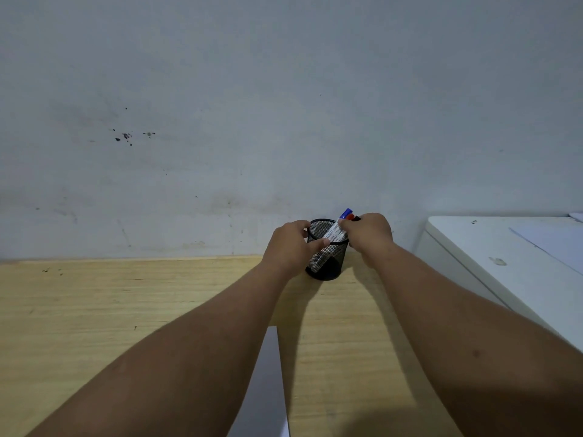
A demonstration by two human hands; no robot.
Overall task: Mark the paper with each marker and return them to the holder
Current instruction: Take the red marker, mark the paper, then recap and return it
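Steadying the holder (325,263) w/ my left hand (290,247), far edge of desk (126,310); right hand (369,234) pinching the markers (336,230) inside. They're light, slick plastic, so I'd grip mid-barrel.

Two bare forearms are showing from the bottom corners of the frame. The person is wearing no sleeves, watch, rings or gloves within view. The left hand (288,249) and right hand (369,236) are showing short fingers. A small dark spot is showing on the right forearm (475,353).
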